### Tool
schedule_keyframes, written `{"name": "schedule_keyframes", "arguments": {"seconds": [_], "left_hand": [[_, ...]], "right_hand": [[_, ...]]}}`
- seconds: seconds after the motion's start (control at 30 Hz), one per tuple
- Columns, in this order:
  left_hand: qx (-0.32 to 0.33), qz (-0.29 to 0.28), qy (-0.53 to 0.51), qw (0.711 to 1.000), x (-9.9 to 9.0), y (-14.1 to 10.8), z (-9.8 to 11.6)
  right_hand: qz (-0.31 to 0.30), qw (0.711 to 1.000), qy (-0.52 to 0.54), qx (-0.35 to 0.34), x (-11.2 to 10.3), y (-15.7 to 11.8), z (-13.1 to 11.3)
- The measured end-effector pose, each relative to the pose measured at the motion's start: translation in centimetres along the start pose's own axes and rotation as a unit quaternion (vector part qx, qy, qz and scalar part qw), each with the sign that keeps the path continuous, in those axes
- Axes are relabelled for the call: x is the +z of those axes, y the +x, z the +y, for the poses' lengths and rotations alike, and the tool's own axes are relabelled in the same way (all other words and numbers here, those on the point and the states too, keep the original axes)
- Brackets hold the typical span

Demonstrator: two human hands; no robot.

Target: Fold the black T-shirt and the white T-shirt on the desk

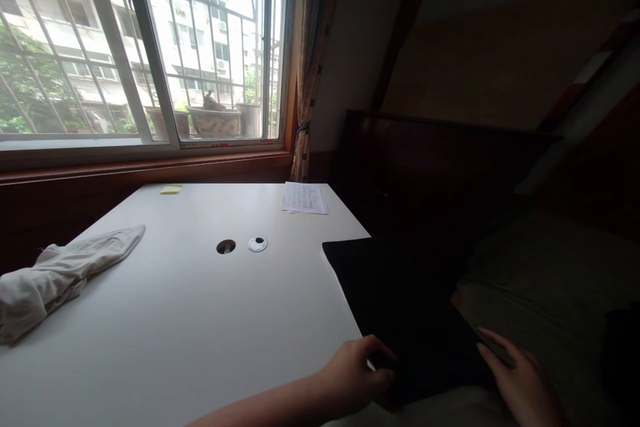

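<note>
A black, flat piece that looks like folded cloth lies partly on the right side of the white table and reaches past its edge. Deep shadow hides its folds, so its exact kind is unclear. At its near left side, my left hand has thumb and fingers closed on the border of the cloth. My right hand pinches the opposite border, beyond the table, with a dark strip showing between thumb and fingers.
A crumpled pale garment lies on the table's left side. Written sheets and a yellow sticky note lie at the far edge. A round cable hole sits beside its loose cap. Behind stands a barred window.
</note>
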State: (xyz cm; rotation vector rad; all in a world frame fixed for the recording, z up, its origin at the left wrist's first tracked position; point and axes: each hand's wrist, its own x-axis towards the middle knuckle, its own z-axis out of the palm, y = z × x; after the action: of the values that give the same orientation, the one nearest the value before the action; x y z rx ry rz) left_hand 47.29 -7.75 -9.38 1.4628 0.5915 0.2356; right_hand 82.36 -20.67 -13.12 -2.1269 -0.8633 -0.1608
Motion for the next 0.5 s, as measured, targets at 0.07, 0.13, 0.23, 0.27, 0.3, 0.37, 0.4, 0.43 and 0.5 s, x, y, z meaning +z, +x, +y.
{"name": "schedule_keyframes", "arguments": {"seconds": [0.07,0.13,0.23,0.27,0.3,0.37,0.4,0.43,0.5], "left_hand": [[0.021,-0.030,0.035,0.999,-0.3,-0.9,-0.2],[0.075,-0.038,0.125,0.989,-0.7,-1.8,-0.3],[0.140,-0.068,0.240,0.958,-1.3,-3.1,-0.6],[0.153,-0.088,0.257,0.950,-1.5,-3.4,-0.7],[0.163,-0.107,0.265,0.944,-1.8,-3.7,-0.9],[0.179,-0.128,0.273,0.936,-2.5,-4.4,-1.3],[0.184,-0.129,0.275,0.935,-3.0,-4.9,-1.5],[0.188,-0.125,0.277,0.934,-3.6,-5.5,-1.6],[0.198,-0.098,0.285,0.933,-5.2,-7.2,-1.5]], "right_hand": [[0.016,0.995,-0.070,-0.068,-0.1,-0.6,-1.2],[0.040,0.984,-0.106,-0.140,-0.1,-1.2,-3.6],[0.018,0.971,-0.094,-0.220,0.5,-2.2,-8.5],[-0.005,0.967,-0.078,-0.242,0.9,-2.5,-10.2],[-0.042,0.961,-0.065,-0.265,1.4,-2.9,-11.8],[-0.116,0.944,-0.046,-0.305,2.7,-3.6,-14.4],[-0.150,0.934,-0.046,-0.321,3.5,-4.1,-15.3],[-0.178,0.925,-0.051,-0.332,4.2,-4.5,-16.0],[-0.225,0.909,-0.077,-0.341,5.5,-5.5,-16.8]]}}
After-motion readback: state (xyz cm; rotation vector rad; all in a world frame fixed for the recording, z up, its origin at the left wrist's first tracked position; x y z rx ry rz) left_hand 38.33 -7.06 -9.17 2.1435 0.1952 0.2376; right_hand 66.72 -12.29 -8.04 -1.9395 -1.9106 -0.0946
